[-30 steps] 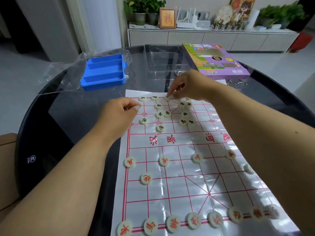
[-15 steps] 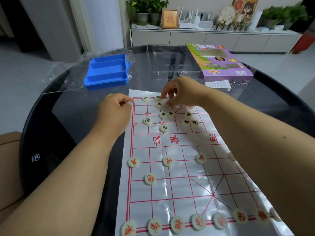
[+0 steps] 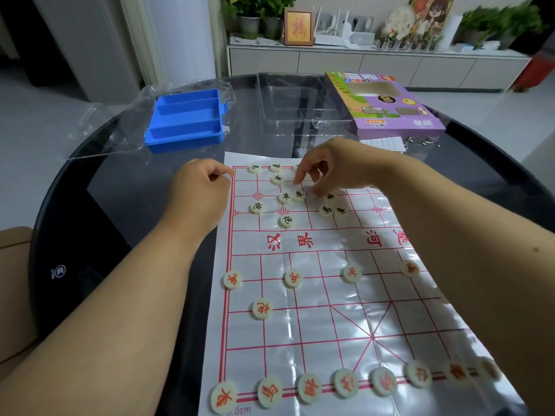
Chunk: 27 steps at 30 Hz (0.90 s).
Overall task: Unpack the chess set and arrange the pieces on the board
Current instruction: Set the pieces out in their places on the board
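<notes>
**Red side set, black side still loose**

Progress, judged from layout: the paper board (image 3: pixel 330 295) lies flat on the dark round table (image 3: pixel 90 235). Red pieces (image 3: pixel 309 388) fill the near back rank in a row; four red soldiers and one red cannon (image 3: pixel 262 309) show on their lines, the right edge hidden under the forearm. That half looks nearly or fully done. The black pieces (image 3: pixel 284 197) are only partly placed: three sit along the far rank, the remainder cluster unevenly near the far palace, off their points. Sorting these is what remains.

Hands: right hand (image 3: pixel 339 166) hovers over the black cluster, index finger pointing down at the board beside one piece, other fingers curled; whether it pinches a piece cannot be told. Left hand (image 3: pixel 201 190) rests at the board's far-left corner, fingers curled in, nothing visible inside.

Surroundings: empty blue tray (image 3: pixel 186 121) on a clear bag, clear plastic insert (image 3: pixel 294 100), purple box (image 3: pixel 381 106), all beyond the board, not obstructing. The right forearm covers part of the board.
</notes>
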{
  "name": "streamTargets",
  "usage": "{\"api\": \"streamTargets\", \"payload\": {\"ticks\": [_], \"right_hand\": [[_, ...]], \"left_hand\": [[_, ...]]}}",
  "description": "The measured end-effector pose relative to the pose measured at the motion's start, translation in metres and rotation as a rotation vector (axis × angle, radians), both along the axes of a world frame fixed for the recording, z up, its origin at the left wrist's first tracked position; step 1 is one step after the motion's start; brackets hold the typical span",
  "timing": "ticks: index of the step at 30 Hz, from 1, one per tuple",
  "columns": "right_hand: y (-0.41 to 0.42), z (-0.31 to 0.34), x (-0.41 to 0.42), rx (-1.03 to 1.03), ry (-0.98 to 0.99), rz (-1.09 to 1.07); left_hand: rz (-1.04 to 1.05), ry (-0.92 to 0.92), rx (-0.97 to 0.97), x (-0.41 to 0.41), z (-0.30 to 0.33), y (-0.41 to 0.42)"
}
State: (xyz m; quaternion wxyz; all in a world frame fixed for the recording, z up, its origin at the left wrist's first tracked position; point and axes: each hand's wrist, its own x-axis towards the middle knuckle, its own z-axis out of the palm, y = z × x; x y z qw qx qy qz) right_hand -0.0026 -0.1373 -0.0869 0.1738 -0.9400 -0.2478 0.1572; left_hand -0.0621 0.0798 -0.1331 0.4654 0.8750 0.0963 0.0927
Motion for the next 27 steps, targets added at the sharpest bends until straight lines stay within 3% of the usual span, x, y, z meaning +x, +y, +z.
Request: {"api": "streamTargets", "payload": {"ticks": [11, 16, 27], "right_hand": [[0.001, 0.002, -0.011, 0.069, -0.019, 0.026], [-0.015, 0.006, -0.005, 0.046, -0.105, -0.084], [-0.046, 0.003, -0.011, 0.068, -0.021, -0.086]], "left_hand": [[0.003, -0.01, 0.014, -0.001, 0.002, 0.0], [-0.002, -0.005, 0.005, -0.002, 0.002, 0.0], [0.001, 0.011, 0.013, -0.001, 0.001, -0.001]]}}
